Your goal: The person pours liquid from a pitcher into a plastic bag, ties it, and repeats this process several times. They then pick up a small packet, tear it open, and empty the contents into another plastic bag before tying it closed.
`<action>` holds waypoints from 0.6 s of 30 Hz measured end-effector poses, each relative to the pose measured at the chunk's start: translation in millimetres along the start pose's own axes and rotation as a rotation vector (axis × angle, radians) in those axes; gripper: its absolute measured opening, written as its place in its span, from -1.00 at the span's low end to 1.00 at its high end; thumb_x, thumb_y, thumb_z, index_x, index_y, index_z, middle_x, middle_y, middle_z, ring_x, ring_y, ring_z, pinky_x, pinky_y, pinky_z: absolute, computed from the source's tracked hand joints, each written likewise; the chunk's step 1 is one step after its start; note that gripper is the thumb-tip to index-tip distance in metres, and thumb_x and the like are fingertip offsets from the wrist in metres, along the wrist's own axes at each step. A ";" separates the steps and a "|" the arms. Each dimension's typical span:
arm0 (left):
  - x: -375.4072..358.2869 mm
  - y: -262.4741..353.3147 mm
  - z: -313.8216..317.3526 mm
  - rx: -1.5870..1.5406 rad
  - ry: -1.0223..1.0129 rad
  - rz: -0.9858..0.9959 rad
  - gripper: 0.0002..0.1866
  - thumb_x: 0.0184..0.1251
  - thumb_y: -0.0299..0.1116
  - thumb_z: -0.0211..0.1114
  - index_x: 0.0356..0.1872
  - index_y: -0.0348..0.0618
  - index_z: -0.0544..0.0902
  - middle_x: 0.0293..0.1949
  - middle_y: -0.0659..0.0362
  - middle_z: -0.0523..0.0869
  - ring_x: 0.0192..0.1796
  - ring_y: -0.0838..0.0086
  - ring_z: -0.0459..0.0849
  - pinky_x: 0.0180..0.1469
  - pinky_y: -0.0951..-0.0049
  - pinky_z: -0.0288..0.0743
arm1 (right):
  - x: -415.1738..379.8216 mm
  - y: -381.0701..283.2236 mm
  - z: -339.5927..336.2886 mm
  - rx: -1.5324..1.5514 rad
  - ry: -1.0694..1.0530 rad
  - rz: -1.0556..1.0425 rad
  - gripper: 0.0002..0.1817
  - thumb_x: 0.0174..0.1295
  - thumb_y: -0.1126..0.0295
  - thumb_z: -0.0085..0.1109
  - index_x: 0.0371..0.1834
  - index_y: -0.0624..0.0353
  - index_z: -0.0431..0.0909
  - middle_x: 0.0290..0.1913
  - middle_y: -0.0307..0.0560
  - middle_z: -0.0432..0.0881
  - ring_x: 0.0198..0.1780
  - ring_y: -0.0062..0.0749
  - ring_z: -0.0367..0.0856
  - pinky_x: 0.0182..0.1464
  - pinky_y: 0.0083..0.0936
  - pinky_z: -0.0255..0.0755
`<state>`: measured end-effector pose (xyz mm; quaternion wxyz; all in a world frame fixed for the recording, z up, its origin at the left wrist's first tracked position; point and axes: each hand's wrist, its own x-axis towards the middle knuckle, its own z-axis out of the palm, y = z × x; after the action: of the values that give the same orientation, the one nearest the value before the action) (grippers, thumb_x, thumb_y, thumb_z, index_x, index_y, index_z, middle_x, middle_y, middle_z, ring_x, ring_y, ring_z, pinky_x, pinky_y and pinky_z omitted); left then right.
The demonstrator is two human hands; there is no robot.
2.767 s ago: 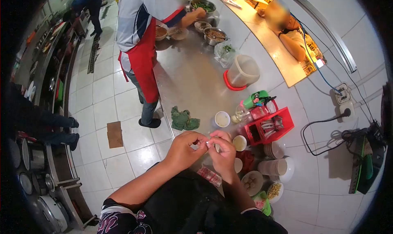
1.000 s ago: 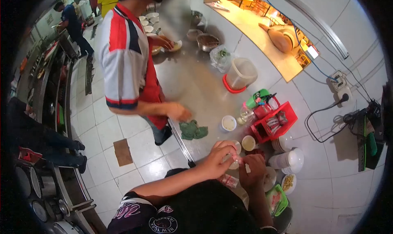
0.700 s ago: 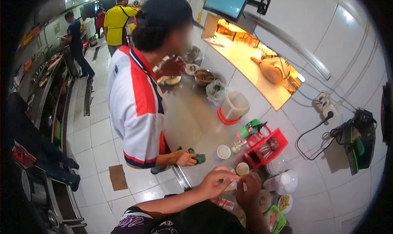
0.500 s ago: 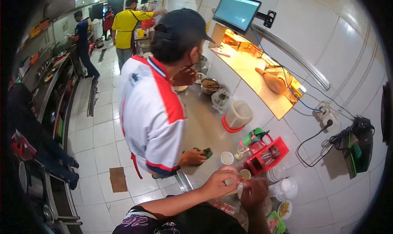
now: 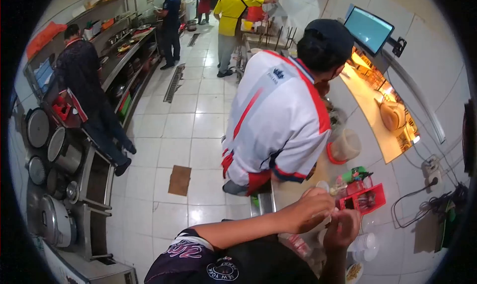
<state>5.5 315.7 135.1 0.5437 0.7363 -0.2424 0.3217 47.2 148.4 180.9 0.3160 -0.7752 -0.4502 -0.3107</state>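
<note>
My left hand point(image 5: 310, 212) and my right hand point(image 5: 343, 228) meet above the steel counter, fingers pinched close together. Whatever sits between the fingertips is too small and blurred to name. Just beyond them stands a red caddy point(image 5: 366, 198) with utensils in it. A small white bowl point(image 5: 322, 185) is partly hidden behind my left hand. Below my right hand are stacked white cups point(image 5: 365, 243) and a bowl of yellowish food point(image 5: 354, 272). Pink-and-white packets point(image 5: 299, 244) lie under my left wrist.
A co-worker in a white and red shirt point(image 5: 283, 110) stands close at the counter. Near that person is a clear container with a red base point(image 5: 345, 146). Large pots point(image 5: 67, 147) line the left side. Other people stand farther along the tiled aisle point(image 5: 174, 135).
My view has swung left, so the scene sits farther right and more of the aisle and pots shows. My hands stay together, fingers still pinched. The co-worker's hand is now hidden.
</note>
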 end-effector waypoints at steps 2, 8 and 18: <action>-12.9 13.5 10.9 0.072 -0.015 -0.049 -0.76 0.44 -0.42 0.22 0.06 -0.22 0.58 0.05 0.03 0.61 0.23 0.05 0.44 0.34 0.10 0.23 | -10.6 -7.2 -10.7 0.073 0.014 -0.023 -0.96 0.22 0.56 0.21 -0.32 0.23 0.53 -0.34 0.02 0.53 -0.30 -0.04 0.49 -0.21 -0.21 0.38; -25.9 68.5 64.2 0.112 -0.141 -0.061 -0.75 0.38 -0.40 0.27 0.03 -0.21 0.59 0.03 0.05 0.62 0.23 0.06 0.45 0.32 0.06 0.23 | -71.2 -4.7 -74.6 0.001 0.057 0.013 -0.96 0.30 0.50 0.18 -0.23 0.18 0.55 -0.34 0.02 0.55 -0.25 -0.03 0.54 -0.16 -0.18 0.41; -73.0 108.2 183.3 0.333 -0.050 -0.052 -0.75 0.17 -0.38 0.38 -0.13 -0.19 0.65 -0.06 0.12 0.65 0.20 0.10 0.49 0.27 -0.03 0.27 | -166.3 -15.0 -148.8 -0.018 0.008 0.260 -0.91 0.24 0.61 0.20 -0.31 0.22 0.47 -0.33 0.00 0.56 -0.25 -0.04 0.53 -0.10 -0.20 0.43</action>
<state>-81.8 109.3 114.1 0.4161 0.8301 -0.1800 0.3246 -62.4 -43.6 147.1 0.3482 -0.8287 -0.3418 -0.2742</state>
